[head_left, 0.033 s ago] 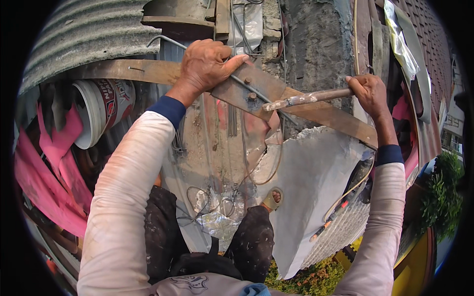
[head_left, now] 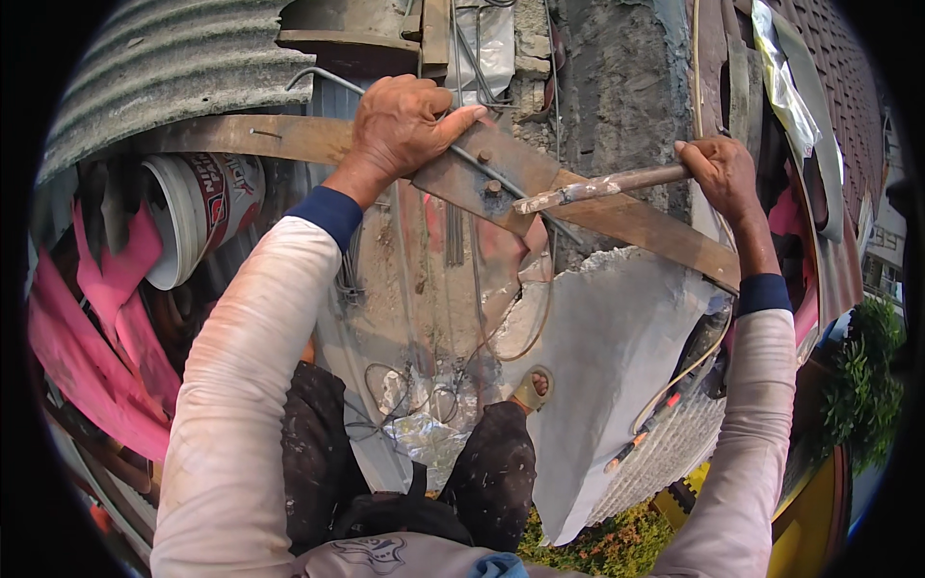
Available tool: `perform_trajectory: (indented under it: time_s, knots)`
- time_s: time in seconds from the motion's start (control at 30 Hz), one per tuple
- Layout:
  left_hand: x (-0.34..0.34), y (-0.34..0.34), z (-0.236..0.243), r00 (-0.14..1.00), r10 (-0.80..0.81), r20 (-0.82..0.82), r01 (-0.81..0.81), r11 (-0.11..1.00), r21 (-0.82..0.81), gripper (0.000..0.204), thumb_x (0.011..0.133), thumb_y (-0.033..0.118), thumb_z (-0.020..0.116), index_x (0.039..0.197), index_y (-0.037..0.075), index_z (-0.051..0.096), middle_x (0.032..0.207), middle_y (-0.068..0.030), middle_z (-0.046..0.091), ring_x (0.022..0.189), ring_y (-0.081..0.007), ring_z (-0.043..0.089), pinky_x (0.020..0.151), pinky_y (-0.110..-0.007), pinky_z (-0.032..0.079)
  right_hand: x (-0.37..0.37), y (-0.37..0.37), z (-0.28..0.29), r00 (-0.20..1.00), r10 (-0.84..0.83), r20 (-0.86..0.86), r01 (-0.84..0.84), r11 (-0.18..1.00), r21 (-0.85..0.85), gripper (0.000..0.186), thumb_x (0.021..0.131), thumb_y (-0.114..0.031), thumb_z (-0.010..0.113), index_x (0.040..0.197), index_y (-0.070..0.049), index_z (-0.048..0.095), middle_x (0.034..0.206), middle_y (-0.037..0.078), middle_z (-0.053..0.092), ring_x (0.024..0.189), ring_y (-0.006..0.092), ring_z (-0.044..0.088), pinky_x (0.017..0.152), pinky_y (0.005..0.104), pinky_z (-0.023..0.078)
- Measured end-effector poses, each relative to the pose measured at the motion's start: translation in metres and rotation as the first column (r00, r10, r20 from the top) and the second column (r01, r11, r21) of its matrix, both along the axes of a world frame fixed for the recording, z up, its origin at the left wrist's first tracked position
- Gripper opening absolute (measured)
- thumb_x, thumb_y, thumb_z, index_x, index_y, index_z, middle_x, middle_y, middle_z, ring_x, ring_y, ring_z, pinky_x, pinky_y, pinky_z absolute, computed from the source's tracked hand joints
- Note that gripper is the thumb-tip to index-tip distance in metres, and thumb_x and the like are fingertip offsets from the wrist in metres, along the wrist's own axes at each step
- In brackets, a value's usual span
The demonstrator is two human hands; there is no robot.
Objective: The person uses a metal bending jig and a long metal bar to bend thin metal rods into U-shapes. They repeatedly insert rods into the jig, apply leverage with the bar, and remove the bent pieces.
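Metal rod [head_left: 470, 158], hooked at one end, is laid between two bolts [head_left: 492, 187] above the plank [head_left: 665, 237]. It is held under the closed left hand [head_left: 400, 120]; the lever bar [head_left: 609, 187] is gripped by the right hand [head_left: 721, 175], fingers wrapped. Bending seems in hand; steady leverage would be needed next.

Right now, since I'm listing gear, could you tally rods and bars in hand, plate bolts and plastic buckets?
Thin grey metal rod, left hand: 1
Brown round worn bar, right hand: 1
Rusty bolts on brown plate: 2
White round plastic bucket: 1
Total: 5
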State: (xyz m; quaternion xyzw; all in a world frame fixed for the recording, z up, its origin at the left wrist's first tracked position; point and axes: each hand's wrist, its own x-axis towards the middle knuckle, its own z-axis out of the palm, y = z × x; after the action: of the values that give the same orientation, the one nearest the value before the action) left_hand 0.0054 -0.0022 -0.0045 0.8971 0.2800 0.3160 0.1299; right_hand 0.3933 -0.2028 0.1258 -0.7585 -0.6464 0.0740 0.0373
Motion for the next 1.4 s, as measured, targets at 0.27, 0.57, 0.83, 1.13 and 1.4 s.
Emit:
perform_trajectory:
  time_s: [0.27,0.57,0.83,1.13,1.4]
  knots:
    - [0.0,0.0,0.0,1.0,-0.007,-0.029,0.007,1.0,0.002,0.058,0.098,0.051,0.08,0.059,0.012,0.06,0.061,-0.005,0.055,0.063,-0.0266,0.058,0.065,-0.043,0.048,0.024,0.074,-0.029,0.973,0.226,0.048,-0.225,0.974,-0.028,0.045,0.097,-0.04,0.067,0.078,0.0,0.078,0.065,0.019,0.066,0.055,0.0349,0.064,0.06,0.0456,0.052]
    - [0.001,0.001,0.004,0.999,-0.016,-0.051,0.016,1.0,-0.014,0.061,0.099,0.05,0.08,0.057,0.01,0.058,0.059,-0.0075,0.055,0.059,-0.0294,0.058,0.06,-0.045,0.046,0.014,0.052,-0.035,0.958,0.26,0.121,-0.276,0.951,0.142,0.043,0.1,-0.035,0.064,0.075,-0.001,0.074,0.074,0.017,0.069,0.075,0.0359,0.068,0.078,0.0478,0.051]
    - [0.002,0.0,0.012,0.976,0.034,-0.214,-0.06,0.992,-0.113,0.06,0.1,0.06,0.071,0.063,0.012,0.075,0.06,-0.0095,0.068,0.058,-0.0333,0.068,0.054,-0.045,0.052,0.0,0.026,-0.018,0.944,0.277,0.177,-0.305,0.939,0.156,0.076,0.09,-0.078,0.072,0.075,-0.004,0.066,0.071,0.008,0.052,0.076,0.0296,0.055,0.082,0.0432,0.044]
    - [0.004,0.001,0.007,0.951,0.092,-0.295,-0.15,0.972,-0.18,0.065,0.103,0.068,0.062,0.073,0.015,0.084,0.065,-0.01,0.072,0.062,-0.0333,0.072,0.058,-0.045,0.055,-0.009,-0.004,-0.03,0.959,0.217,0.183,-0.269,0.9,0.343,0.088,0.069,-0.089,0.079,0.076,-0.003,0.06,0.075,0.01,0.052,0.077,0.0324,0.055,0.082,0.0454,0.043]
    - [0.004,0.004,0.006,0.953,0.058,-0.297,-0.11,0.981,-0.162,0.067,0.104,0.069,0.059,0.074,0.015,0.085,0.063,-0.0107,0.072,0.059,-0.0323,0.072,0.057,-0.044,0.055,-0.068,-0.091,-0.037,0.968,-0.119,0.22,0.022,0.916,0.401,0.086,0.072,-0.089,0.077,0.073,-0.006,0.056,0.071,0.01,0.051,0.072,0.0315,0.054,0.077,0.0452,0.041]
